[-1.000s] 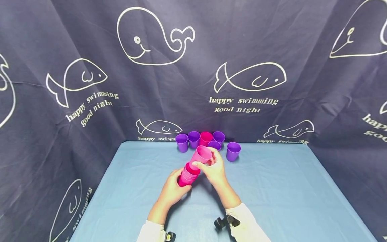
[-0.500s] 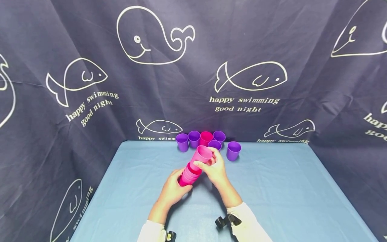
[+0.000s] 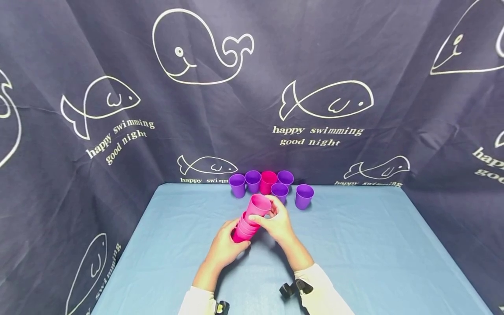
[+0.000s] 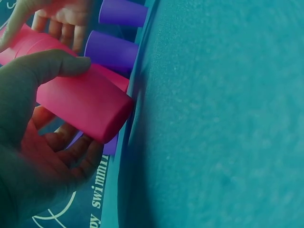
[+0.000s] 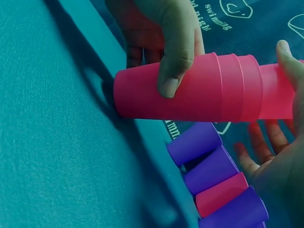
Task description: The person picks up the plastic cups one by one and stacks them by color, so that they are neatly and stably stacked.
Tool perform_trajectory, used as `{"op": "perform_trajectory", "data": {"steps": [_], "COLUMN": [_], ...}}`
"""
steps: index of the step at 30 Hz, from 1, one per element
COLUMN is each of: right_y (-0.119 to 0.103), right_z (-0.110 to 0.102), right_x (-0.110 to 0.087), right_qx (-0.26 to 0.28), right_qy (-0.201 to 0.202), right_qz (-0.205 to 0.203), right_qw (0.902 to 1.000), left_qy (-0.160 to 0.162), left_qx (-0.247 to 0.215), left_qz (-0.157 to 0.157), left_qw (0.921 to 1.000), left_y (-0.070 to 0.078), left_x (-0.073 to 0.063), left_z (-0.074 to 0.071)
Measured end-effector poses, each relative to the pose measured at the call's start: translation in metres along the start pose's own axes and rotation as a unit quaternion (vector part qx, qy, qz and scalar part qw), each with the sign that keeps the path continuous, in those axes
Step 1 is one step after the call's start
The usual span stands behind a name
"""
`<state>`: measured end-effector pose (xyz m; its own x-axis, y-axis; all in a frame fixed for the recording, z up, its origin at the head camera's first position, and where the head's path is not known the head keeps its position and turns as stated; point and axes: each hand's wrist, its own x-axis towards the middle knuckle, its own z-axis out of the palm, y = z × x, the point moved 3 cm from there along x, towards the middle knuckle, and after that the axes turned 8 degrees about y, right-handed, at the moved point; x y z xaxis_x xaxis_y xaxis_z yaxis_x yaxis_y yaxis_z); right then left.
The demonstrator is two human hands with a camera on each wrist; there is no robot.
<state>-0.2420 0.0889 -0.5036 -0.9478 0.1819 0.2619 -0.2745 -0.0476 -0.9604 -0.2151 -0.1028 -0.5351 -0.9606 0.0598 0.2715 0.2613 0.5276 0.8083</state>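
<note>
My left hand (image 3: 225, 247) grips a tilted stack of nested pink cups (image 3: 245, 230) near its lower end, thumb on one side and fingers on the other. My right hand (image 3: 278, 221) holds another pink cup (image 3: 259, 206) between thumb and fingers at the stack's upper end. In the right wrist view the base of this pink cup (image 5: 275, 90) sits inside the mouth of the stack, most of its wall still showing. The left wrist view shows the closed base of the stack (image 4: 90, 104) pointing down toward the tablecloth.
Behind the hands, several purple cups (image 3: 303, 197) and one pink cup (image 3: 268, 181) stand upright at the back of the blue-covered table (image 3: 366, 245). A dark curtain (image 3: 252, 105) with fish and whale drawings hangs behind and at both sides.
My right hand has moved slightly down and left, bringing its pink cup deeper into the stack. The left hand and the cups at the back stay put.
</note>
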Motion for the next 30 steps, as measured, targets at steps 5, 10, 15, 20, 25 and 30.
{"op": "perform_trajectory", "data": {"steps": [5, 10, 15, 20, 25, 30], "right_y": [0.008, 0.011, 0.009, 0.009, 0.011, 0.009], "right_z": [0.000, 0.004, 0.008, 0.010, 0.011, 0.011], "right_x": [-0.004, -0.004, -0.005, -0.006, -0.006, -0.006], "right_qx": [-0.014, -0.030, -0.028, -0.021, -0.013, -0.003], "right_qy": [-0.033, -0.063, -0.095, -0.120, -0.127, -0.135], "right_qz": [0.007, 0.015, 0.023, 0.028, 0.023, 0.016], "right_qw": [0.9994, 0.9974, 0.9948, 0.9922, 0.9916, 0.9908], "left_qy": [-0.005, -0.001, -0.006, -0.009, -0.010, -0.008], "left_qx": [0.009, -0.005, -0.018, -0.015, -0.016, -0.015], "left_qz": [0.000, -0.005, -0.008, -0.012, -0.013, -0.008], "left_qw": [0.9999, 1.0000, 0.9998, 0.9998, 0.9997, 0.9998], "left_y": [-0.003, -0.002, -0.002, -0.003, -0.003, -0.004], "left_x": [-0.004, -0.002, 0.001, 0.002, 0.003, 0.003], "left_z": [0.002, 0.001, -0.001, -0.001, -0.001, 0.000]}}
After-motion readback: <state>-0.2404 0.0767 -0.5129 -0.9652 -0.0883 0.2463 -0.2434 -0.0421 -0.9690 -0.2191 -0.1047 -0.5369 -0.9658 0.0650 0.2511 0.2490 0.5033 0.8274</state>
